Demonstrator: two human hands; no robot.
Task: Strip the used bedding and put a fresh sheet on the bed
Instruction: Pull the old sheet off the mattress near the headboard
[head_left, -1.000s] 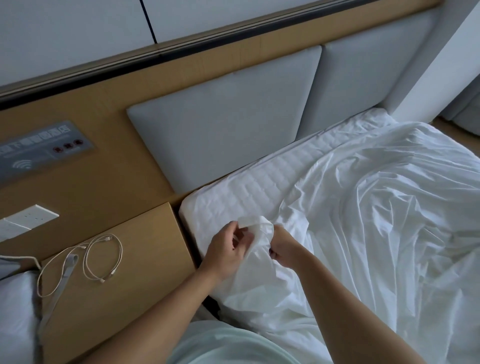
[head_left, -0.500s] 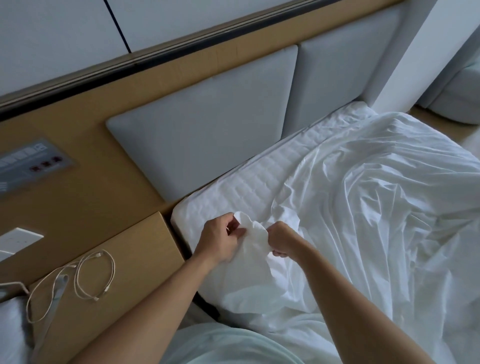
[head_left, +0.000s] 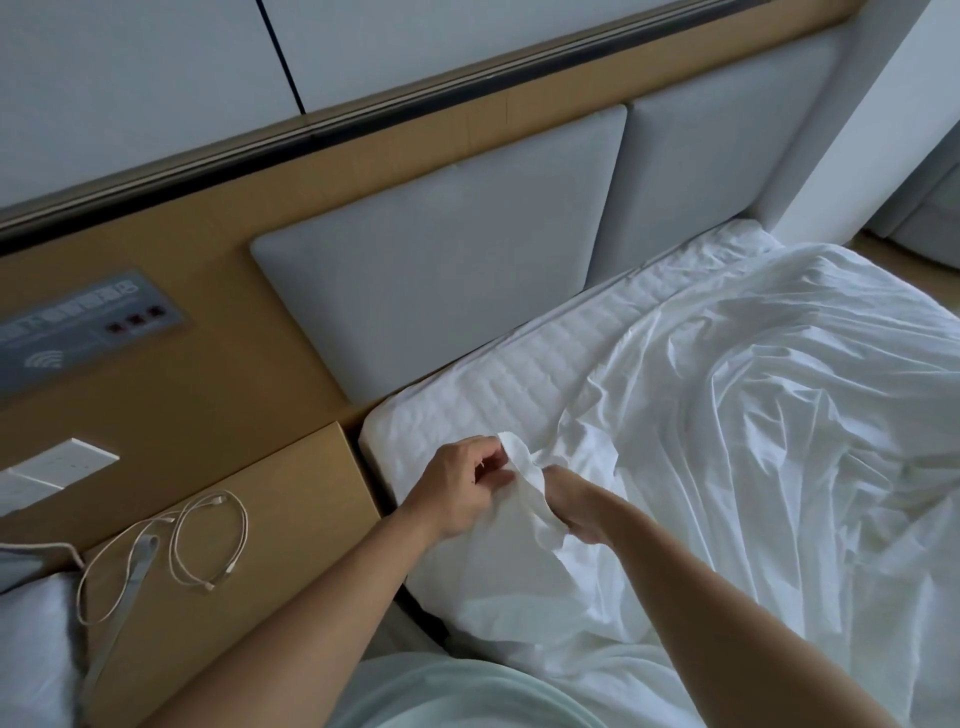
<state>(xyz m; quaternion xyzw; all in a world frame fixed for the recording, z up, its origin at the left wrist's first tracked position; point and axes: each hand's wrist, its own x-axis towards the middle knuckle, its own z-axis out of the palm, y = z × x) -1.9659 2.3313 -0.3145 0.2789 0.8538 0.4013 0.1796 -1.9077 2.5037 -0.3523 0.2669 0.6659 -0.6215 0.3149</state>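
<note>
One sheet (head_left: 727, 415) in left hand (head_left: 462, 488), right hand (head_left: 576, 506)

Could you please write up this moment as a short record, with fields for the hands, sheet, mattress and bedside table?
mattress: quilted top bare along the headboard
sheet: white, crumpled, loose over the mattress
left hand: pinches the sheet's corner
right hand: grips the same corner, beside the left hand
bedside table: looped cables lie on it

Left hand (head_left: 460, 493), right hand (head_left: 576, 512) — fingers (head_left: 488, 456) curled, close together
</note>
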